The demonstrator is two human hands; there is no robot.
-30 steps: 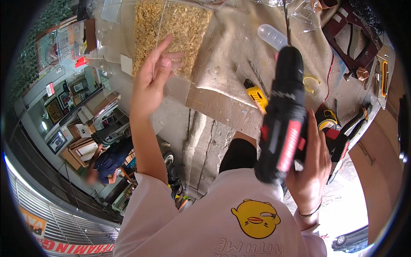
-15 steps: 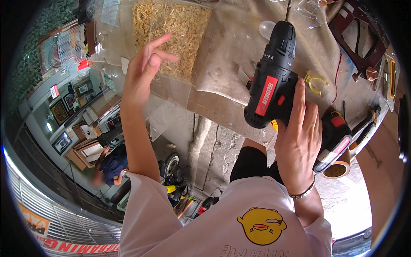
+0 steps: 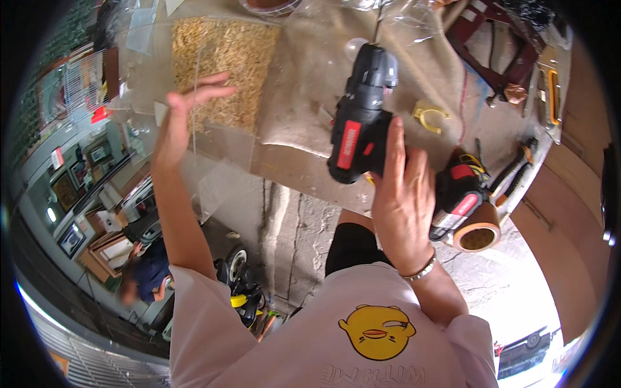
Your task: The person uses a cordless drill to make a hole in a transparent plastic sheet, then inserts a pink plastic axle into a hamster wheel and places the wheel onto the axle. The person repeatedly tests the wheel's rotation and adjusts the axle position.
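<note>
At the end of your right arm, the right hand wraps the grip of a black-and-red cordless drill, its index finger laid straight along the body; the handle hides the other fingertips. Your left hand is spread, thumb well away from the fingers, beside a clear panel; whether it touches the panel you cannot tell from here.

The drill is held above the table's near edge, its long bit pointing away from you. Expect it to be rigid and fairly heavy, weighted at the motor and the battery pack; the grip is the place to hold it, clear of the chuck. The panel looks stiff, smooth, perhaps slippery and liable to crack, so it is best taken by its edges.

Through the panel you see golden wood flakes, loose or pressed into board, hard to say. Farther off, a clear-rimmed round tub holds something brownish, cut by the dark rim of your view. A yellow plastic clip lies on the beige cloth, and a roll of brown tape is near the battery pack, its core hollow.
</note>
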